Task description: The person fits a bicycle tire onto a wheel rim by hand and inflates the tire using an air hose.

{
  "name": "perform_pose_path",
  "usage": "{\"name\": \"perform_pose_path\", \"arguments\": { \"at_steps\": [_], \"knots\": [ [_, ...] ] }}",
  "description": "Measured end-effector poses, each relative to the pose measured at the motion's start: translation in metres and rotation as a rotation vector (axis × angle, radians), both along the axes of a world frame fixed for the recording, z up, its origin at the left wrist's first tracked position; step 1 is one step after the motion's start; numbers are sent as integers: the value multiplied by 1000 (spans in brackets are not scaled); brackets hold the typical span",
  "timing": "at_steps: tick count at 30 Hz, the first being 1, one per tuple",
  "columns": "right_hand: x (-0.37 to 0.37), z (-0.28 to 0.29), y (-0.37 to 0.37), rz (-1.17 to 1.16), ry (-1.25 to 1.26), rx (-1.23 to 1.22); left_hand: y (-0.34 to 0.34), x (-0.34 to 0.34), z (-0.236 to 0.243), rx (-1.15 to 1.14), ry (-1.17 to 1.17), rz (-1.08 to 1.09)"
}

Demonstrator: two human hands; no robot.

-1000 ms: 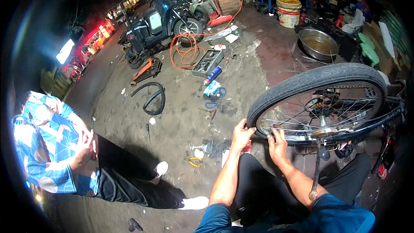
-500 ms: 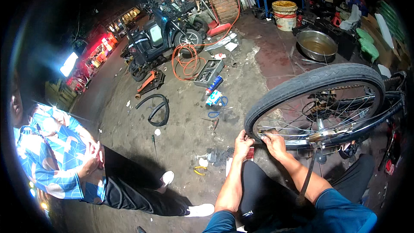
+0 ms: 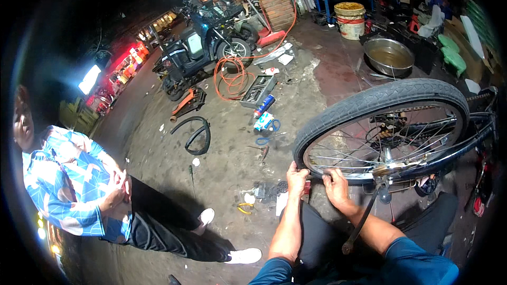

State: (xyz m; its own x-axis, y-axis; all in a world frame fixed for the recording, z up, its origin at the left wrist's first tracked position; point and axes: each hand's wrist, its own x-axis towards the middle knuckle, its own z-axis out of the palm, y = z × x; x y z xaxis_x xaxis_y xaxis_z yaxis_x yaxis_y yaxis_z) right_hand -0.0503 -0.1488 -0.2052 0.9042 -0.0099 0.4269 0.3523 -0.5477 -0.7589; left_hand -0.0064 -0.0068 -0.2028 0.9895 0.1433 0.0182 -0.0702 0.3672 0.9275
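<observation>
Both hands work at the near-left edge of a bicycle wheel (image 3: 381, 126) that stands upright on the right side of the scene, its black tyre (image 3: 369, 100) arching over silver spokes. The left hand (image 3: 297, 178) grips the lower left of the tyre, its fingers curled shut over the rubber where it meets the rim (image 3: 338, 173). The right hand (image 3: 336, 184) sits just beside it to the right, its fingers closed on the rim's edge and the tyre bead. Whether either hand also holds a small tool cannot be told; something red (image 3: 307, 188) shows between the two hands. Both forearms come up from the near edge in blue sleeves.

On the concrete floor (image 3: 222, 169) to the left of the wheel lie a loose inner tube (image 3: 196, 134), a blue-and-white box (image 3: 262, 122), a spray can (image 3: 263, 106) and an open tool tray (image 3: 257, 91). An orange hose (image 3: 232, 82) coils farther off, beside a parked scooter (image 3: 198, 53). A metal basin (image 3: 390, 55) and a yellow bucket (image 3: 350, 20) stand at the far right. At the left, another person in a blue patterned shirt (image 3: 58, 179) sits with dark-trousered legs stretched out, white shoes (image 3: 243, 256) toward the near centre.
</observation>
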Motion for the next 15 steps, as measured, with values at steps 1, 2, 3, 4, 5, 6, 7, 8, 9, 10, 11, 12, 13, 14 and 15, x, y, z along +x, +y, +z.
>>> {"name": "perform_pose_path", "arguments": {
  "at_steps": [1, 2, 3, 4, 5, 6, 7, 8, 9, 10, 11, 12, 13, 14, 15],
  "knots": [
    [3, -5, 4, -94, 26, 88, -2, 2, -1, -21, -16, 15],
    [7, -9, 8, -186, 52, 178, -4, 3, -2, -43, -34, 30],
    [14, -18, 12, -182, 47, 177, -6, 7, -7, -42, -34, 48],
    [19, -24, 15, -164, 165, 341, -7, 7, -9, -44, -40, 49],
    [24, -30, 18, -144, 283, 504, -8, 7, -10, -58, -25, 45],
    [30, -30, 20, -120, 402, 666, -8, 9, -10, -72, -11, 42],
    [33, -29, 20, -157, 426, 528, -8, 8, -11, -80, 0, 72],
    [36, -31, 18, -156, 421, 525, -8, 7, -11, -84, -5, 72],
    [35, -31, 15, -160, 307, 309, -8, 4, -13, -91, -5, 63],
    [35, -33, 12, -163, 192, 93, -8, 3, -16, -100, -4, 54],
    [36, -34, 8, -131, 321, 140, -7, 4, -22, -95, 35, 42],
    [33, -28, 7, -126, 326, 131, -5, 2, -24, -102, 40, 49],
    [31, -19, 4, -75, 434, 195, -5, 0, -24, -118, 16, 37],
    [28, -17, 4, -25, 545, 258, -5, -2, -26, -134, -5, 27],
    [29, -15, 6, -19, 504, 275, -6, -2, -28, -142, 1, 31]
  ]
}}
